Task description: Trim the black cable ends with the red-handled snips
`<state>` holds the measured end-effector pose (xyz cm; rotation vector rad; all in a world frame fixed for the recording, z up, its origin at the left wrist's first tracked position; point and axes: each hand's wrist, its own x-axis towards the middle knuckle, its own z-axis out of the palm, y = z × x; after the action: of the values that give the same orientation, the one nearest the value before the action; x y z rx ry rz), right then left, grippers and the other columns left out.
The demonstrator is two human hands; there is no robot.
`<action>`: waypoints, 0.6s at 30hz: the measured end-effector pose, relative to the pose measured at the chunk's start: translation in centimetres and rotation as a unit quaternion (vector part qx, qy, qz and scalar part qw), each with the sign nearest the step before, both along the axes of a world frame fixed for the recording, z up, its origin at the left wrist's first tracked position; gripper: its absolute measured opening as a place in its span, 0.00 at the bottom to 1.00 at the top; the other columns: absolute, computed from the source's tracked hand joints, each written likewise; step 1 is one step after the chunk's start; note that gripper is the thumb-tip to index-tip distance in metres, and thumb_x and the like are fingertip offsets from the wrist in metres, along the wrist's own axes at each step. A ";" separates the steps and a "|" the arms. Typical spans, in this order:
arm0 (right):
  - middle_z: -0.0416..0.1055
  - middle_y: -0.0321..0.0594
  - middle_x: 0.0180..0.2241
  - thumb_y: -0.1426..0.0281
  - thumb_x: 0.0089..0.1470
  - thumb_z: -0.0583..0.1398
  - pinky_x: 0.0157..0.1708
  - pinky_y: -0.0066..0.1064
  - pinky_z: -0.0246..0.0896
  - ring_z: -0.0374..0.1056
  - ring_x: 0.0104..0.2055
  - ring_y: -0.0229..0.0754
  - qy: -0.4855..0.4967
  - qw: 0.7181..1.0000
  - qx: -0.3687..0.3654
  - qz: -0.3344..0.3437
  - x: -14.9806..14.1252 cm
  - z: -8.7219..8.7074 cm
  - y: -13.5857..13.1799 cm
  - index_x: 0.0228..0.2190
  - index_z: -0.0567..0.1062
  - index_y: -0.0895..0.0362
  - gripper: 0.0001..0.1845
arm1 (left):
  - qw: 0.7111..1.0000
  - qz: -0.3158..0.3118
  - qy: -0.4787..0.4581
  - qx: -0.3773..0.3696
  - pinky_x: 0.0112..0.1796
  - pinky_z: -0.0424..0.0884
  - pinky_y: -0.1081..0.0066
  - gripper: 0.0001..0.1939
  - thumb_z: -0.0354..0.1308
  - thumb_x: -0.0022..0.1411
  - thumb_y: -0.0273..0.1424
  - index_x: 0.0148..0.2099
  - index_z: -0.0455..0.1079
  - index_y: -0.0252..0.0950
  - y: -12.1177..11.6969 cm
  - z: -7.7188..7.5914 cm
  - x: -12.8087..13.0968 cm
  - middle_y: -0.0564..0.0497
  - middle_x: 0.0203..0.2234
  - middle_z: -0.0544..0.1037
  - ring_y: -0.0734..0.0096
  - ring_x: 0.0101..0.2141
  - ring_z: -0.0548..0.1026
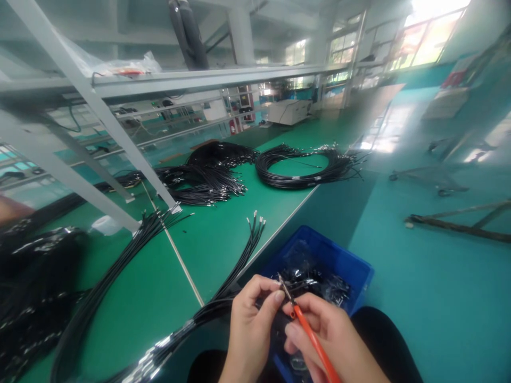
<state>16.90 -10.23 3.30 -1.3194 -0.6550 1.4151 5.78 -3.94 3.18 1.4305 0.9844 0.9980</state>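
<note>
My left hand (253,324) is closed in a pinch at the tip of the pliers. It seems to hold the end of a thin black cable, mostly hidden by the fingers. My right hand (325,332) grips orange-handled pliers (311,335), whose narrow dark metal jaws point up and left to my left fingertips. A bundle of black cables (211,314) with bright metal ends runs along the table edge beside my left hand. Below both hands stands a blue bin (359,276) holding clear plastic bags and small dark parts.
On the green table (191,244) lie a coiled black cable bundle (295,181), heaps of cut cables (199,183) and another long bundle (115,266). Shelf posts (131,143) rise at the left. A wheeled stand (455,226) is on the floor at right.
</note>
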 end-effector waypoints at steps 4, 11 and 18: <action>0.69 0.29 0.15 0.71 0.44 0.63 0.08 0.18 0.40 0.52 0.08 0.25 -0.010 0.998 -0.035 0.056 0.7 0.0 0.0 0.30 0.69 0.59 0.10 | 1.000 -0.008 0.012 0.008 0.31 0.65 0.76 0.02 0.60 0.56 0.28 0.31 0.71 0.36 0.2 -0.4 -0.1 0.55 0.23 0.74 0.73 0.27 0.70; 0.71 0.35 0.17 0.59 0.42 0.65 0.09 0.17 0.40 0.48 0.08 0.22 0.070 0.990 0.006 0.121 2.5 -1.0 -0.4 0.32 0.66 0.59 0.20 | 1.000 -0.011 -0.011 -0.015 0.31 0.66 0.75 0.02 0.59 0.56 0.29 0.32 0.70 0.36 0.6 -0.9 0.2 0.54 0.25 0.74 0.72 0.28 0.70; 0.70 0.36 0.17 0.59 0.42 0.65 0.08 0.17 0.39 0.48 0.08 0.22 0.065 0.988 -0.010 0.142 2.2 -1.2 -0.2 0.31 0.66 0.59 0.20 | 1.000 -0.001 0.023 0.013 0.32 0.68 0.74 0.01 0.59 0.55 0.27 0.32 0.71 0.36 0.3 -0.8 0.3 0.53 0.26 0.77 0.71 0.28 0.72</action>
<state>19.12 -10.40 2.11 -1.1710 -0.7659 1.7263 6.09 -3.63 2.38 1.4814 1.0075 0.9835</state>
